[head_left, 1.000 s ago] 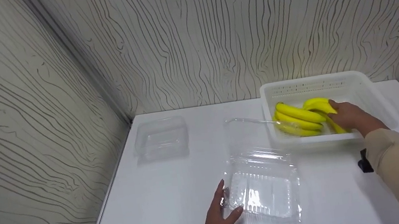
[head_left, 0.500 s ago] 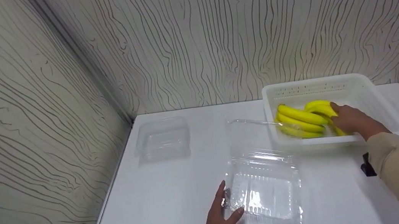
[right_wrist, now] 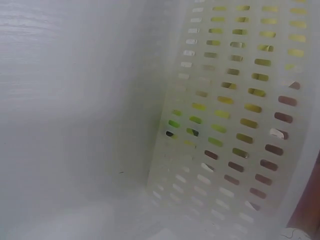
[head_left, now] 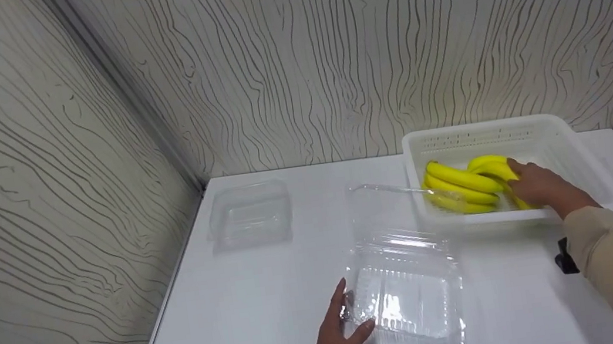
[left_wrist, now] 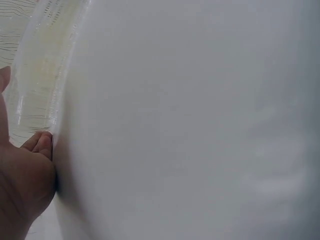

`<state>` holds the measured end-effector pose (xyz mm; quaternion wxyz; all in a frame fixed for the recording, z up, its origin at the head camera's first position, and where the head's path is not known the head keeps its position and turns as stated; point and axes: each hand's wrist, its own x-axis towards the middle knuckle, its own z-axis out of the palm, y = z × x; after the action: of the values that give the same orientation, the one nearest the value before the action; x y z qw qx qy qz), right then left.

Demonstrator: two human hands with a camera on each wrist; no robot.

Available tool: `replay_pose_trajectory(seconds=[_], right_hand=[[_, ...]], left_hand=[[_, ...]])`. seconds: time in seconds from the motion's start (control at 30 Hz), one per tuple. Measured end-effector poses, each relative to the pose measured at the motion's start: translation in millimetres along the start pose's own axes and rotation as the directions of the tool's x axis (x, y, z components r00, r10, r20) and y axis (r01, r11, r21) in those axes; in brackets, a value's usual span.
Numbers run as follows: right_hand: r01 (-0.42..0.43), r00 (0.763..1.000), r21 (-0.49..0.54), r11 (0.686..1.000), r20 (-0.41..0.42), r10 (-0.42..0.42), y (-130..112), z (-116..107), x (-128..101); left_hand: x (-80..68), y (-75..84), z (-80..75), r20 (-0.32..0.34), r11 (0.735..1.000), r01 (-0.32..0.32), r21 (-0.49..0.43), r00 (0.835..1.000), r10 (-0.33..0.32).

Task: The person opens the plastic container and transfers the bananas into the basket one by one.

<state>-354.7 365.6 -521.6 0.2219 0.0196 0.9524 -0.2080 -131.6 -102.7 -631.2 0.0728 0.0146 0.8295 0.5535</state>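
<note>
L hand [head_left: 337, 339] grip pinches clamshell [head_left: 408, 295] | R hand [head_left: 539, 187] grip clasps bananas [head_left: 462, 184], head cam only

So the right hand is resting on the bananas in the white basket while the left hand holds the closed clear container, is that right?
Not quite: the clear container by the left hand is open, its lid raised behind it, as the head view shows. The right hand does rest on the bananas in the white basket.
</note>
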Motion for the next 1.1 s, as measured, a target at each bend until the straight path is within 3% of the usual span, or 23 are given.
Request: replay_pose_trajectory(seconds=[0.53, 0.8, 1.1], right_hand=[[0.019, 1.000, -0.033, 0.999, -0.002, -0.019, -0.6, -4.6, -2.9], [0.090, 0.985, -0.022, 0.996, -0.147, -0.092, -5.8, -13.2, -31.5], [0.218, 0.922, 0.071, 0.973, -0.342, -0.181, -38.4, 6.1, -82.4]], left_hand=[[-0.2, 0.0, -0.8, 0.010, 1.000, 0.016, -0.016, 1.000, -0.016], [-0.8, 1.9, -0.2, 0.020, 0.999, 0.034, -0.013, 0.999, -0.034], [0.9, 0.6, -1.2, 0.016, 1.000, 0.015, -0.026, 1.000, -0.015]])
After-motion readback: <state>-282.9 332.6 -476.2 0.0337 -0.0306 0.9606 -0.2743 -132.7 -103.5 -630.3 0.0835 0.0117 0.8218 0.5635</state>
